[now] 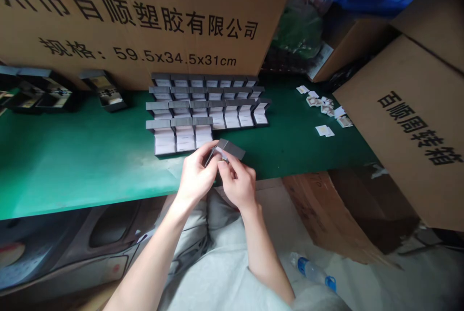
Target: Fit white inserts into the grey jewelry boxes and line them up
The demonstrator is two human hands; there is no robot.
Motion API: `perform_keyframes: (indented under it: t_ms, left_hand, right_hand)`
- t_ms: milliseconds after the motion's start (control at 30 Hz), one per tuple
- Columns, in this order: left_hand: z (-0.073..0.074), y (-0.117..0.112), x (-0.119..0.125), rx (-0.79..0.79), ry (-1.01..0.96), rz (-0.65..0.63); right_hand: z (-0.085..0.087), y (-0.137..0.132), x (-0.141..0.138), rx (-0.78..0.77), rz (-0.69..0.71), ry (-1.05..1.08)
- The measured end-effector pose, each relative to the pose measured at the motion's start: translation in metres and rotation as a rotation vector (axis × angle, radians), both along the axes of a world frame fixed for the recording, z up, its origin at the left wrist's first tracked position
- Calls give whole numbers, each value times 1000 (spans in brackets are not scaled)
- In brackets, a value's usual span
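Grasping a gray jewelry box (pixel 230 149) in left hand (pixel 195 176) and right hand (pixel 236 184), open white-lined boxes (pixel 206 108) in rows beyond

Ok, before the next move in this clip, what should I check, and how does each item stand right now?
Box held above the table: ok, it is up between the left hand and right hand.
Inside of the box: cannot tell, fingers cover it.
Rows of boxes open: ok, white inserts show.
Front row as long as the rows behind: not ok, it has only three boxes.
Cards at the right lying neatly: not ok, they lie loose in scattered clusters.
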State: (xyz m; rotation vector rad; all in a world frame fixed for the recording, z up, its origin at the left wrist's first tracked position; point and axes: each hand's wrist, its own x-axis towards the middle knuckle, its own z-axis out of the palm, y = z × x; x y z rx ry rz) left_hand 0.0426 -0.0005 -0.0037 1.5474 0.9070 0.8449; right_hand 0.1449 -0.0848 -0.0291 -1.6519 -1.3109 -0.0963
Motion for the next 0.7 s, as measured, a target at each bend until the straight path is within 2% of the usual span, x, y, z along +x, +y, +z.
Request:
perform_keyframes:
  t_ms: [233, 433, 700]
  left_hand:
    - [1, 1, 0, 9, 21, -24]
    - [6, 0, -1, 63, 27, -52]
    - [10, -3, 0, 58, -4, -42]
  right_hand:
    - [-2, 1, 1, 5, -13, 1]
    - [-7, 2, 2, 93, -1, -44]
    - [-13, 0, 5, 27, 11, -24]
